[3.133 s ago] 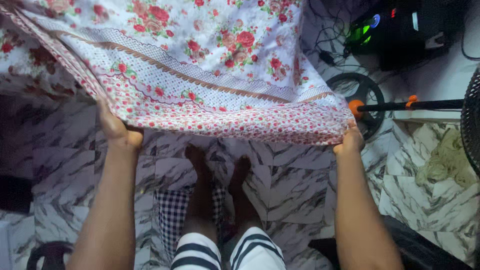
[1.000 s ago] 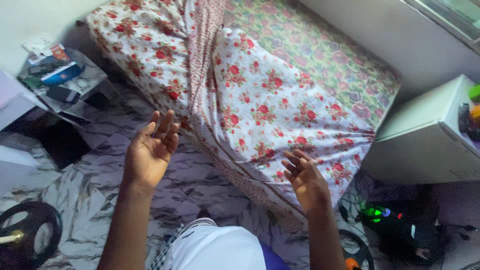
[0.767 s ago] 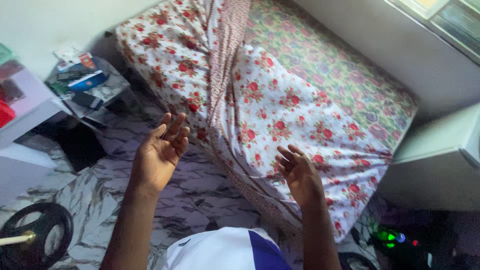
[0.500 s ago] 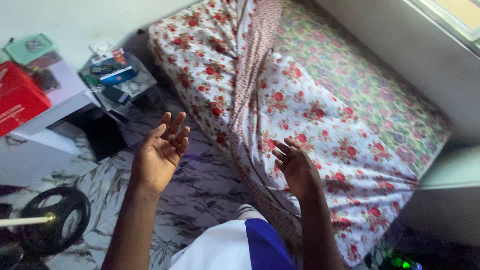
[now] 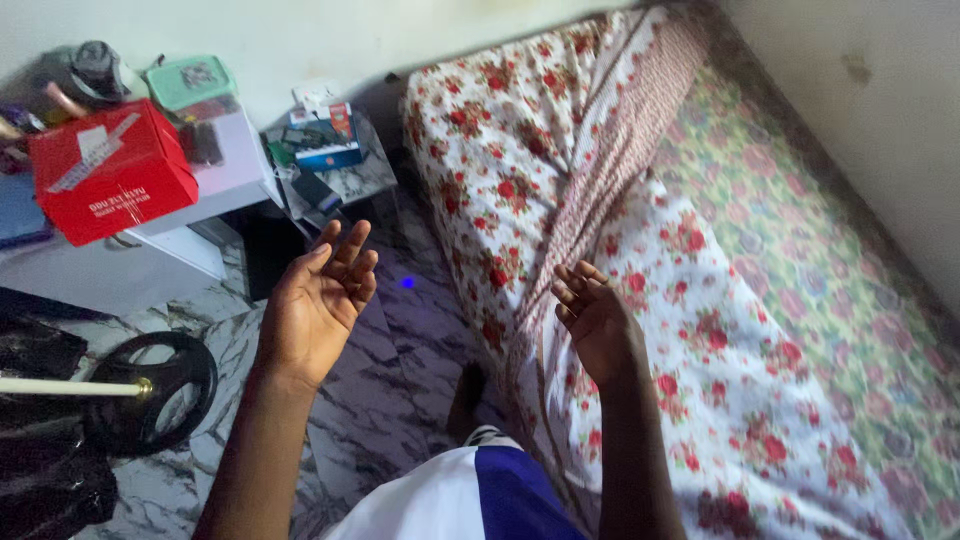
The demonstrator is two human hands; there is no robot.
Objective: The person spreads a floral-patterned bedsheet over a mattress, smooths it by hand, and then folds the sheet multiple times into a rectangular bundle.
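Bedsheet (image 5: 560, 200), white, red-flowered, rumpled.

Matt floral cloth bedsheet (image 5: 640, 250), glossy marble-look floor tiles (image 5: 390, 390), red cardboard box (image 5: 112, 180)

you are looking at a white bedsheet (image 5: 640, 290) showing red roses and a dotted pink border, lying over a green floral mattress (image 5: 840, 260). the floor (image 5: 390, 400) is showing grey-veined white marble, and a red box (image 5: 110, 170) is sitting on white furniture (image 5: 215, 195).
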